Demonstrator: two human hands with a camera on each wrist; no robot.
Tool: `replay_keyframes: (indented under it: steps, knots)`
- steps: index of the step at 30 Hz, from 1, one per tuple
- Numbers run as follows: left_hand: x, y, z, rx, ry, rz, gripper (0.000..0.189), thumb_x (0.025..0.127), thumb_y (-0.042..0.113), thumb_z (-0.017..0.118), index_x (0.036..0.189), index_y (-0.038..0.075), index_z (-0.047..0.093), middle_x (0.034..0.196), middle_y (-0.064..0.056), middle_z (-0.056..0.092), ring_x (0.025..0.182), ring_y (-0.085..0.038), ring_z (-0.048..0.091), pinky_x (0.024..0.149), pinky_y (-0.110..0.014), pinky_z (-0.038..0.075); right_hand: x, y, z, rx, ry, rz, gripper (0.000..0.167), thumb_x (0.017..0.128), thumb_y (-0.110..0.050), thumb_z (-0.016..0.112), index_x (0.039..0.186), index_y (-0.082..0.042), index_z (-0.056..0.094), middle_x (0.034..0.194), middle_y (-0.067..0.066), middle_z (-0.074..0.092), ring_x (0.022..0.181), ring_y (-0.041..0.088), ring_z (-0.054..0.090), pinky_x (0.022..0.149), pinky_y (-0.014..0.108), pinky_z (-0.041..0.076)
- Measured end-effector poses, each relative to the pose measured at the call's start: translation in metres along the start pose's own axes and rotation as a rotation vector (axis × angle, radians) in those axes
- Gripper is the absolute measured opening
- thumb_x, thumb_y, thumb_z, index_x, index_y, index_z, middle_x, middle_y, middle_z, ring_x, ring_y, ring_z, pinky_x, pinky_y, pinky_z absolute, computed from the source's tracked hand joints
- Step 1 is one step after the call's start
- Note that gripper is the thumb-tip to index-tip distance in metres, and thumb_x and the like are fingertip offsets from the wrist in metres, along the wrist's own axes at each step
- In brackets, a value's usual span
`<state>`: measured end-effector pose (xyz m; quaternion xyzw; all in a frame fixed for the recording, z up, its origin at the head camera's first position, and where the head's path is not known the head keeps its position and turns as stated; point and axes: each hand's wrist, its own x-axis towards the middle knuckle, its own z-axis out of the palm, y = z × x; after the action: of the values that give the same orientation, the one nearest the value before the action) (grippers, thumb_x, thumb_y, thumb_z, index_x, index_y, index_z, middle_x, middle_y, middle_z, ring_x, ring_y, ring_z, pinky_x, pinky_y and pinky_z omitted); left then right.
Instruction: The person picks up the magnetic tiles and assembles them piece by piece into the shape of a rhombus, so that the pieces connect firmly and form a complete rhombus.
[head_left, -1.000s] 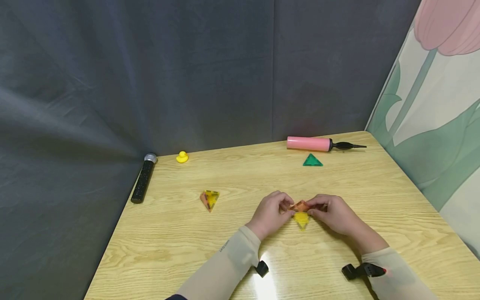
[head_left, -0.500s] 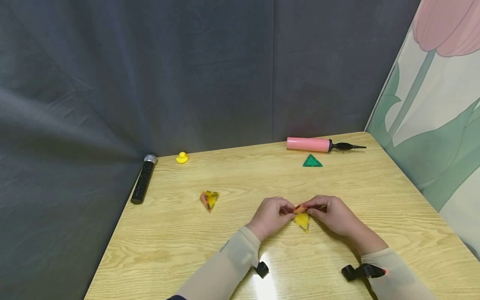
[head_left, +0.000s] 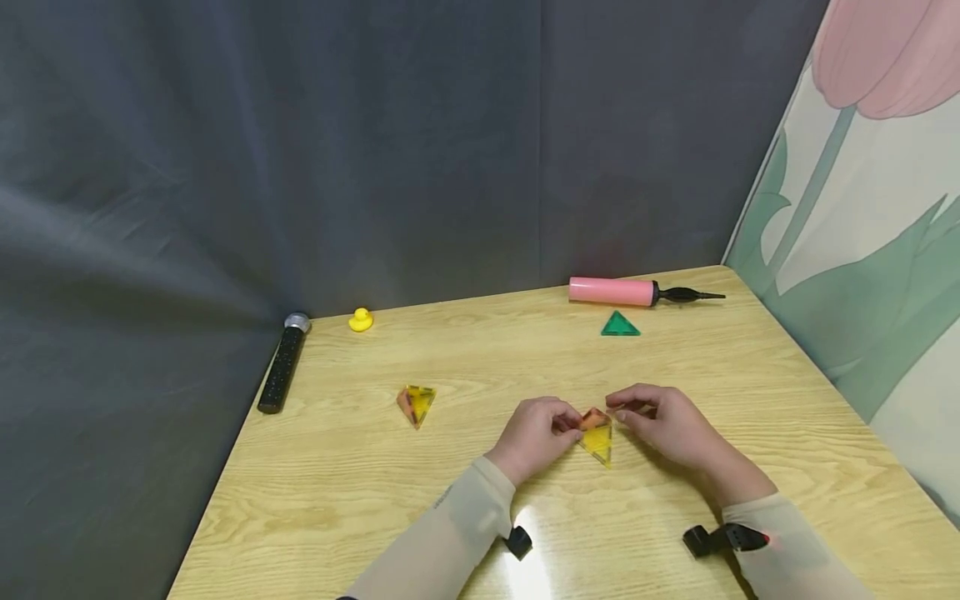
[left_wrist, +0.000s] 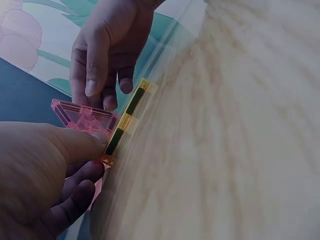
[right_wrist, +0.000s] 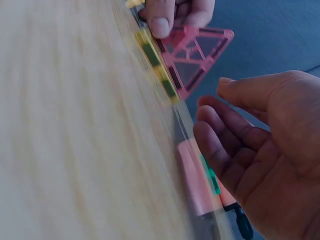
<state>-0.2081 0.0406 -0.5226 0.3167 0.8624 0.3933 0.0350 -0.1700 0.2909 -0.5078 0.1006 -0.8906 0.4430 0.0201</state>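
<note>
A translucent yellow triangular magnetic tile [head_left: 597, 443] lies flat on the wooden table. Along its far edge an orange triangular tile [head_left: 595, 417], pinkish in the wrist views, stands up and leans. My left hand [head_left: 534, 438] pinches the orange tile near its lower left corner, where it meets the yellow one. To the right of both tiles hovers my right hand [head_left: 666, 423], its fingers loosely bent and holding nothing. The right wrist view shows a gap between that hand and the orange tile [right_wrist: 192, 57].
Further left lies another joined pair, a yellow tile [head_left: 423, 402] and an orange tile [head_left: 406, 403]. A green triangular tile [head_left: 620, 325] lies before a pink hand pump [head_left: 611, 291] at the back right. A rubber duck [head_left: 361, 320] and a black microphone [head_left: 282, 371] sit back left.
My right hand has let go of the orange tile and drawn slightly away to the right. The yellow tile has turned a little. My left hand keeps its pinch.
</note>
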Motion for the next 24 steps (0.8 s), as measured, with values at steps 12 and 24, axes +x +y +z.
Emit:
replay_keyframes:
  steps: [12, 24]
  knots:
    - [0.002, -0.01, -0.009, 0.017, 0.029, -0.034, 0.01, 0.092, 0.015, 0.084, 0.101, 0.018, 0.08, 0.094, 0.015, 0.069, 0.081, 0.005, 0.061, 0.074, -0.012, 0.052, 0.026, 0.008, -0.035, -0.084, 0.097, 0.03, 0.029, 0.103, -0.015, 0.07, 0.129, -0.002, 0.07, 0.123, 0.016, 0.072, 0.104, 0.031, 0.068, 0.083, 0.029, 0.056]
    - [0.003, -0.018, -0.021, 0.039, 0.076, -0.058, 0.01, 0.093, 0.014, 0.082, 0.102, 0.017, 0.08, 0.095, 0.012, 0.07, 0.081, 0.004, 0.061, 0.072, -0.014, 0.053, 0.078, 0.036, -0.048, -0.076, 0.194, 0.145, 0.036, 0.105, -0.023, 0.067, 0.132, 0.0, 0.067, 0.122, 0.019, 0.068, 0.105, 0.034, 0.063, 0.081, 0.034, 0.051]
